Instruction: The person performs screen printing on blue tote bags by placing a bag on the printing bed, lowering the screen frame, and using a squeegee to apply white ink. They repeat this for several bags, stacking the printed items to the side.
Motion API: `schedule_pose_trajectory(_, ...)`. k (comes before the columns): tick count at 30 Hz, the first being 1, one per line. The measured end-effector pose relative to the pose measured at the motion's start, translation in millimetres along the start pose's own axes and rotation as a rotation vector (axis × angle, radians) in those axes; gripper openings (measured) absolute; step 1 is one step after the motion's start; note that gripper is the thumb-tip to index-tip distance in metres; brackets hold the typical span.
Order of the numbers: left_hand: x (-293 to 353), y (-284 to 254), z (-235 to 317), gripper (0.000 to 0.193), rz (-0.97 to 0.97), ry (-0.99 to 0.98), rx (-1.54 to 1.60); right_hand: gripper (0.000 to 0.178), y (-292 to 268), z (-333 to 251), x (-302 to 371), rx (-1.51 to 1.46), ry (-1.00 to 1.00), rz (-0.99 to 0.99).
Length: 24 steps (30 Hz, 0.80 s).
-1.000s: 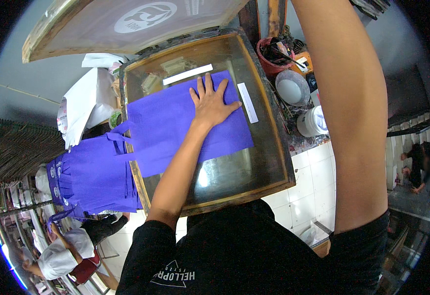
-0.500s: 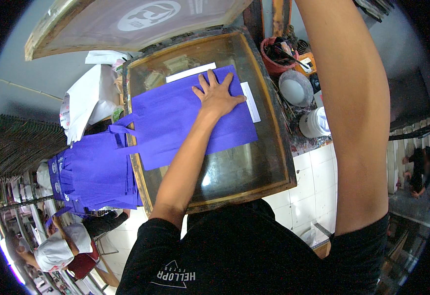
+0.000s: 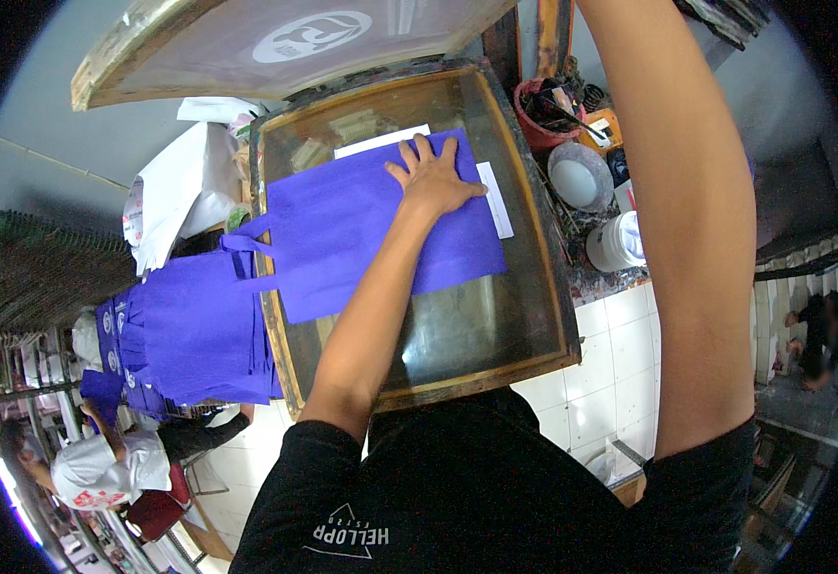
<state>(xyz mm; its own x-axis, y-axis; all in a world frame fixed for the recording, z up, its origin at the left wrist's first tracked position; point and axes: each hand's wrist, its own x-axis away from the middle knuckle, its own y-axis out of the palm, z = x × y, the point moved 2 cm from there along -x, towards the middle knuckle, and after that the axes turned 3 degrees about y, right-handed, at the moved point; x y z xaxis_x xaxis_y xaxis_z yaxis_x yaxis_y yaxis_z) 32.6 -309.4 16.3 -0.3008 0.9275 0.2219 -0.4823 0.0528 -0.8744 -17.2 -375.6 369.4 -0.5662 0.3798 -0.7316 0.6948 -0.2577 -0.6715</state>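
Observation:
My left hand lies flat with fingers spread on a purple fabric tote bag, near its upper right corner. The bag rests on a glass-topped, wood-edged board, its two handles pointing left over the edge. One white strip runs along the bag's far side; another white strip lies by its right end, close to my thumb. Above the board's far side, a screen-printing frame is tilted up, with a pale round design on its mesh. My right forearm reaches up past the top edge, so that hand is out of sight.
Left of the board is a heap of purple bags, with white plastic sacks behind it. To the right stand a red bucket of tools, a round pale container and a white tub. Another person sits at lower left.
The whole view has shifted slightly. My left hand stays pressed on the bag. At lower left, the other person's hand is now raised beside a purple piece.

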Motion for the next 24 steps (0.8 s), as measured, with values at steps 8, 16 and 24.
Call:
schedule_pose_trajectory(8, 159, -90, -21, 0.054, 0.550, 0.420, 1.253, 0.040, -10, -72, 102, -0.103, 0.420, -0.421)
schedule_pose_trajectory(16, 261, 32, -76, 0.033, 0.186, -0.200, 1.431, 0.043, 54, -47, 285, -0.285, 0.159, -0.409)
schedule_pose_trajectory(24, 261, 48, -84, 0.028, 0.156, -0.312, 1.462, 0.041, 92, -56, 320, -0.257, 0.002, -0.431)
